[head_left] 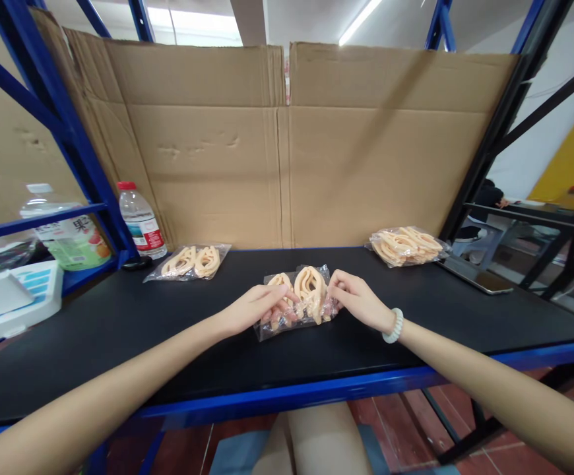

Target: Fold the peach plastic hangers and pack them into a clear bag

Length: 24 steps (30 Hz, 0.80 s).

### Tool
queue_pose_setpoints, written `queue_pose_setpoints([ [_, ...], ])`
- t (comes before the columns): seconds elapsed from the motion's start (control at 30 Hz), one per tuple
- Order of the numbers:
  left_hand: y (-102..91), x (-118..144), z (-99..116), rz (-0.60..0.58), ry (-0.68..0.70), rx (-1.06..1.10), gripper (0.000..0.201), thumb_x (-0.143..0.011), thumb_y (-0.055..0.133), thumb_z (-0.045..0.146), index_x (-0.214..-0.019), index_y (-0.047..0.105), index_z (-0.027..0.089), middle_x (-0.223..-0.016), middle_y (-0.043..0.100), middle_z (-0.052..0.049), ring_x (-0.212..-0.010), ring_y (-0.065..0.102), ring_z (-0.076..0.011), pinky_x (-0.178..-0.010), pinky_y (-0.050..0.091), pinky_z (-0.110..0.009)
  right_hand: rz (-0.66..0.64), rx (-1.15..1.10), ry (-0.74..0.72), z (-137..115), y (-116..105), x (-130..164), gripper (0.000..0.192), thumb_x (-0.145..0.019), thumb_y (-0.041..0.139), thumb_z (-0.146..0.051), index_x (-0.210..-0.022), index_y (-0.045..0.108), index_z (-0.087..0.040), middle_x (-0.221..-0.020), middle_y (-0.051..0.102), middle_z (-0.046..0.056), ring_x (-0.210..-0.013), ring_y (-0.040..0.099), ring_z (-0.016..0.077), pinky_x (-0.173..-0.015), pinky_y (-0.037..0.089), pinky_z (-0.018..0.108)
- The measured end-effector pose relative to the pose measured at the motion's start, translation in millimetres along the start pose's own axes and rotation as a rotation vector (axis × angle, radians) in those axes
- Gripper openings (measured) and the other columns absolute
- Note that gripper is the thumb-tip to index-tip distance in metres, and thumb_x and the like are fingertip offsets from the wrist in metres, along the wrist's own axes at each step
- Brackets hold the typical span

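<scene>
A clear plastic bag point(311, 290) lies on the black tabletop in front of me, with two looped bundles of pale peach-coloured strands inside. My left hand point(260, 307) rests over the bag's left half, its fingers stretched across the plastic and partly covering the left bundle. At the opposite side, my right hand point(361, 300) has its fingertips pinched together on the bag's right edge. A pale coiled band circles the right wrist. What lies beneath the left fingers is hidden.
Behind stand cardboard panels point(208, 178). A similar filled bag point(191, 262) lies back left; stacked bags point(406, 246) sit back right beside a phone-like flat object point(478, 277). A red-capped bottle point(141, 221), a larger jug point(72, 237) and a white-blue device point(24, 297) occupy the left.
</scene>
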<state>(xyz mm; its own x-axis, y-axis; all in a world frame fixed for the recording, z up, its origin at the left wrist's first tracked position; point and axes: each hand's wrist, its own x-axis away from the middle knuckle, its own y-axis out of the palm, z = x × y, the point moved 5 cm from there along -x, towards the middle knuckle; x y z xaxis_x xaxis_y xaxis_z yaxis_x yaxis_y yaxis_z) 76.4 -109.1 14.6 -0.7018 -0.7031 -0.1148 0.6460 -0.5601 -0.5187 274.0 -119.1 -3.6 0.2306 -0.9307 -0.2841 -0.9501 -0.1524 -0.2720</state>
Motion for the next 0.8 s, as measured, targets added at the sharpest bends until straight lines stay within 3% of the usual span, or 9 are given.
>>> queue_pose_setpoints([
  [0.17,4.1,9.4,12.2,-0.135,0.061,-0.139,0.039,-0.082,0.064,0.033,-0.117,0.058,0.018,-0.095,0.075,-0.007,-0.074,0.065,-0.0159,-0.063,0.048,-0.024,-0.027,-0.036,0.041,2.8,1.1,-3.7,0.015,-0.08,0.055,-0.027,-0.071,0.045,-0.021,-0.056,0.061,-0.003,-0.052,0.063,0.0137,-0.051,0.049,0.024],
  [0.3,1.4,9.1,10.9,-0.004,0.056,-0.152,0.014,-0.081,0.06,0.026,-0.09,0.065,0.017,-0.081,0.073,-0.004,-0.072,0.066,-0.0159,-0.066,0.05,-0.025,-0.051,-0.075,0.083,7.0,2.9,-6.9,0.017,-0.08,0.053,-0.029,-0.069,0.044,-0.021,-0.054,0.059,-0.004,-0.05,0.061,0.0126,-0.048,0.047,0.022],
  [0.37,-2.6,6.6,5.5,0.066,0.02,-0.166,0.012,-0.08,0.06,0.027,-0.08,0.064,0.016,-0.071,0.069,-0.002,-0.065,0.063,-0.0145,-0.06,0.049,-0.023,-0.049,-0.092,0.1,9.9,3.5,-8.1,0.018,-0.08,0.053,-0.03,-0.068,0.043,-0.02,-0.054,0.058,-0.004,-0.048,0.059,0.0113,-0.047,0.047,0.022],
  [0.53,-11.8,0.2,-8.5,0.157,-0.047,-0.236,0.014,-0.079,0.058,0.028,-0.076,0.062,0.016,-0.066,0.061,0.002,-0.047,0.054,-0.0093,-0.045,0.039,-0.018,-0.013,-0.102,0.135,19.7,3.4,-10.4,0.019,-0.079,0.053,-0.03,-0.066,0.043,-0.02,-0.053,0.053,-0.006,-0.043,0.052,0.0085,-0.044,0.047,0.021],
  [0.7,-14.1,-5.9,-13.6,0.197,-0.052,-0.339,0.01,-0.077,0.058,0.024,-0.075,0.062,0.016,-0.071,0.06,0.002,-0.046,0.052,-0.0083,-0.044,0.04,-0.019,-0.01,-0.056,0.165,25.5,2.0,-12.9,0.016,-0.078,0.054,-0.028,-0.068,0.044,-0.02,-0.052,0.055,-0.005,-0.042,0.054,0.0096,-0.042,0.049,0.021],
  [0.8,-14.6,-7.8,-12.1,0.229,-0.033,-0.435,0.007,-0.078,0.057,0.02,-0.076,0.061,0.017,-0.071,0.061,0.002,-0.054,0.058,-0.0109,-0.052,0.044,-0.02,-0.02,0.004,0.17,25.4,0.9,-14.8,0.016,-0.078,0.053,-0.027,-0.067,0.044,-0.02,-0.051,0.055,-0.004,-0.042,0.055,0.0104,-0.042,0.05,0.022],
])
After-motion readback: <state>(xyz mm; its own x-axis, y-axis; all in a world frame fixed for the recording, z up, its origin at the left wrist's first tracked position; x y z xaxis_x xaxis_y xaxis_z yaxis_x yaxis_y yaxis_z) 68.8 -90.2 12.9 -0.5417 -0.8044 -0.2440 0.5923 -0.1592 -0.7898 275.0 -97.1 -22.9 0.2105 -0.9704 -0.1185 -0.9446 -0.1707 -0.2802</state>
